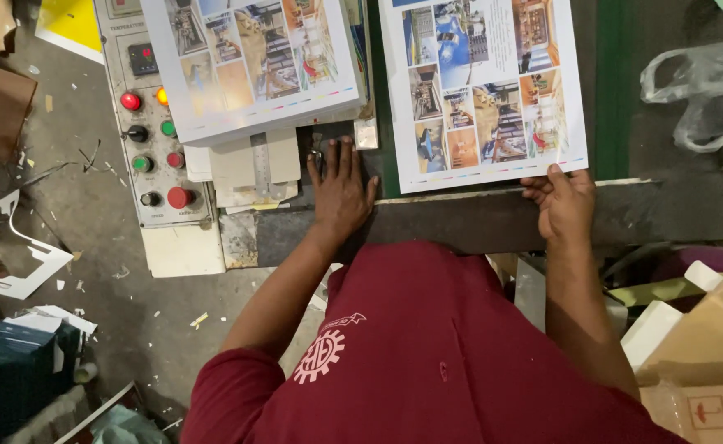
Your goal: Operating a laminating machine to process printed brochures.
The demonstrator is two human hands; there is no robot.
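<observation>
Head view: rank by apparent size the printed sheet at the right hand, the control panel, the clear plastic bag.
1. printed sheet
2. control panel, though partly covered by a stack
3. clear plastic bag, cut off by the frame edge

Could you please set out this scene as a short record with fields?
Left hand: flat, palm down on the dark machine bed, beside a metal ruler
Right hand: pinching the lower right corner of a printed sheet of colour photos
Second stack of printed sheets: upper left, overhanging the control panel
Panel: red, green and orange buttons
Floor: paper scraps
</observation>
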